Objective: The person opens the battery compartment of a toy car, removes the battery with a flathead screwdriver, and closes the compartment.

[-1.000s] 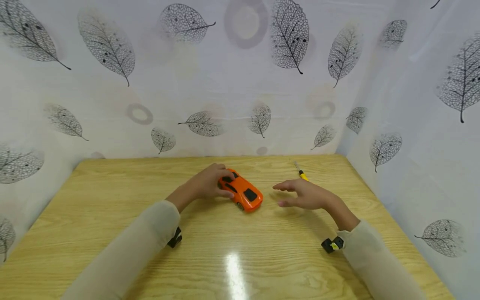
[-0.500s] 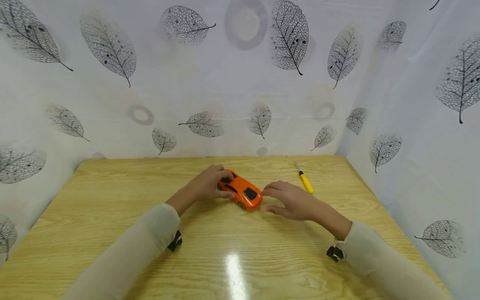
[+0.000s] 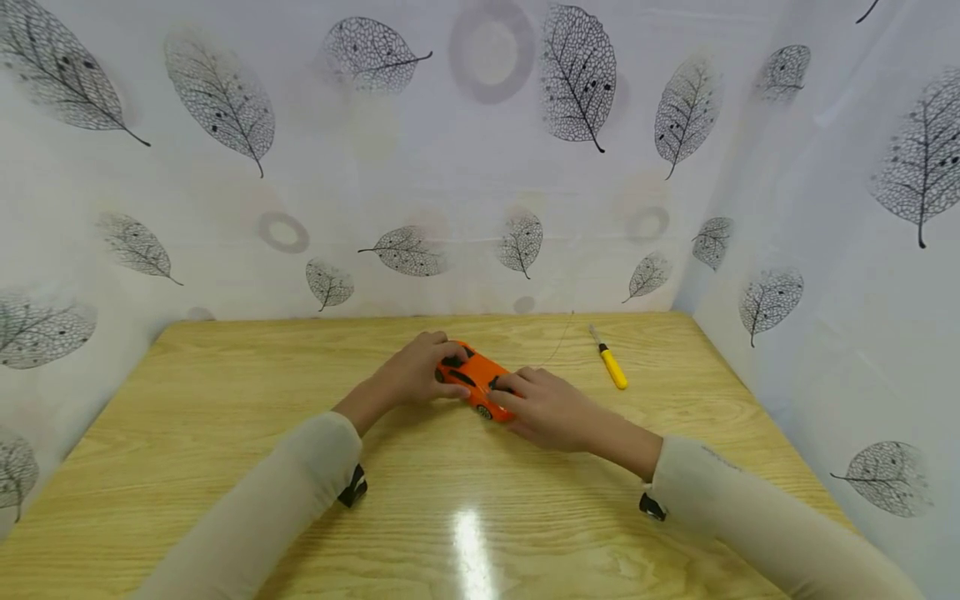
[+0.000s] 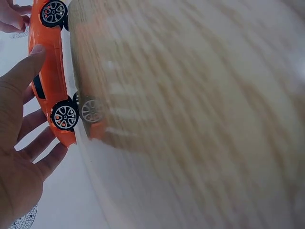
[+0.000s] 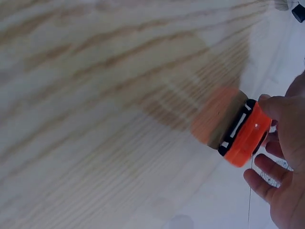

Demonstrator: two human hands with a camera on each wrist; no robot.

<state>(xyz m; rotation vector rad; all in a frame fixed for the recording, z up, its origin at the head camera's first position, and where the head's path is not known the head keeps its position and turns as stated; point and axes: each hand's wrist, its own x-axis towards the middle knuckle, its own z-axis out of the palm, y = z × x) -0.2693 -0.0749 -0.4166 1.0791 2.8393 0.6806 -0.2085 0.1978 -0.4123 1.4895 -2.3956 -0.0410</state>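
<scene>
An orange toy car (image 3: 477, 372) stands on the wooden table, angled from upper left to lower right. My left hand (image 3: 411, 368) grips its far left end, fingers over the dark windshield and thumb along the side. In the left wrist view the thumb presses the door of the car (image 4: 51, 71) between its two silver-spoked wheels. My right hand (image 3: 551, 408) holds the other end, fingers curled over the rear window. The right wrist view has the right thumb (image 5: 272, 106) at the car's orange end, above a black and white bumper strip.
A screwdriver with a yellow handle (image 3: 613, 367) lies to the right, its shaft pointing at the back edge. A thin hair-like line (image 3: 561, 337) runs on the table behind the right hand. A white curtain (image 3: 450, 167) with leaf prints encloses the back and sides.
My right hand has come left from beside the screwdriver onto the car's rear end and taken hold there, uncovering the screwdriver's handle. The left hand keeps its grip; the car has barely moved.
</scene>
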